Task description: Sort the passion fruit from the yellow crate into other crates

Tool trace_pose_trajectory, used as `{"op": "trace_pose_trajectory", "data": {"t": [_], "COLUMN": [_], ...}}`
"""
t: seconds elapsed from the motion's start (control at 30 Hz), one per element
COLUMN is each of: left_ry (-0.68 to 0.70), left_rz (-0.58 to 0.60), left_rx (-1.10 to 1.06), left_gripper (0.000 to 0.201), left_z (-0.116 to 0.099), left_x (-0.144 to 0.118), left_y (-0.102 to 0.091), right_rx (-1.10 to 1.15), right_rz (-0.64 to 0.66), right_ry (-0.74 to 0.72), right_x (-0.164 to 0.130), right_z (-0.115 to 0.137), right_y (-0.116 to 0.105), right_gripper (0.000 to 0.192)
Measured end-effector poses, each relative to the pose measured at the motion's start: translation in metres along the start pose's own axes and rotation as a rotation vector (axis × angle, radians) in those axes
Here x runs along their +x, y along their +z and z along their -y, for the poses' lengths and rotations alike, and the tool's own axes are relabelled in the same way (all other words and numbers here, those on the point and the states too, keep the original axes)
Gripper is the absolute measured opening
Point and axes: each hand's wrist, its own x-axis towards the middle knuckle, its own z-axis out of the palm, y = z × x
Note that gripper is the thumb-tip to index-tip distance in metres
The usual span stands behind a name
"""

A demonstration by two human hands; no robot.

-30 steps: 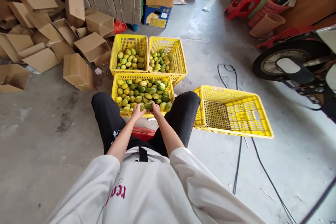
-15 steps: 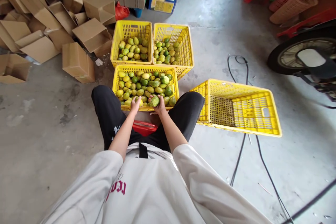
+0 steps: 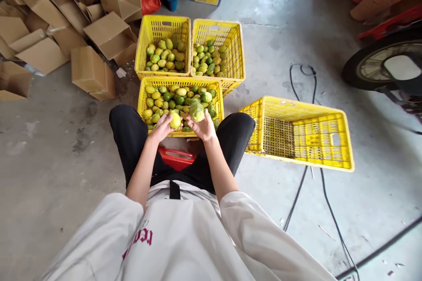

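Note:
My left hand is closed around a yellow lemon. In my right hand is a larger, bumpy green lemon, held by the fingers. Both hands are above the near side of a yellow plastic crate, which stands between my knees. Inside it lie many yellow and green lemons, partly hidden by my hands and the two held fruits.
Behind stand two more yellow crates, left and right, with lemons in them. Another yellow crate lies at the right by a black cable. Cardboard boxes are heaped at left; a motorbike wheel is at right.
Both hands have lifted up from the crate, toward me, each with its lemon. The right one now holds the green lemon higher. The view has tilted slightly downward.

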Motion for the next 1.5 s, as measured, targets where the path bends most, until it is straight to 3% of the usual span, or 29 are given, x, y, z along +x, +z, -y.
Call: {"op": "trace_pose_trajectory", "data": {"t": [0.1,0.3,0.47,0.63,0.73,0.93,1.1,1.2,1.33,1.5], "left_ry": [0.025,-0.055,-0.042,-0.028,-0.022,-0.018,-0.058,-0.095,-0.023,0.017], "left_rz": [0.009,-0.089,-0.067,0.074,0.097,0.039,0.051,-0.024,-0.168,-0.182], "left_rx": [-0.076,-0.219,-0.283,-0.316,-0.286,-0.245,-0.288,-0.389,-0.483,-0.477], "left_gripper": [0.029,0.024,0.023,0.047,0.048,0.044,0.035,0.037,0.041,0.013], "left_z": [-0.002,0.007,0.008,0.010,0.016,0.021,0.018,0.015,0.011,0.010], "left_x": [-0.024,-0.063,-0.080,-0.078,-0.071,-0.064,-0.064,-0.067,-0.070,-0.069], "left_y": [-0.007,-0.017,-0.022,-0.020,-0.021,-0.024,-0.017,-0.012,-0.009,-0.010], "right_rx": [0.090,0.032,0.070,0.135,0.168,0.091,0.132,0.159,0.147,0.204], "right_rz": [0.023,0.131,0.068,0.107,0.110,0.117,0.161,0.205,0.209,0.233], "right_ry": [-0.076,-0.063,-0.026,0.027,0.058,0.174,0.086,0.067,0.096,0.142], "right_x": [-0.026,-0.066,-0.077,-0.064,-0.055,-0.044,-0.047,-0.052,-0.056,-0.053], "right_z": [-0.006,-0.021,-0.020,-0.024,-0.034,-0.052,-0.044,-0.035,-0.032,-0.038], "right_y": [-0.007,-0.013,-0.011,-0.021,-0.027,-0.025,-0.015,-0.010,-0.009,-0.019], "right_gripper": [0.028,0.059,0.050,0.041,0.038,0.047,0.048,0.057,0.063,0.063]}}
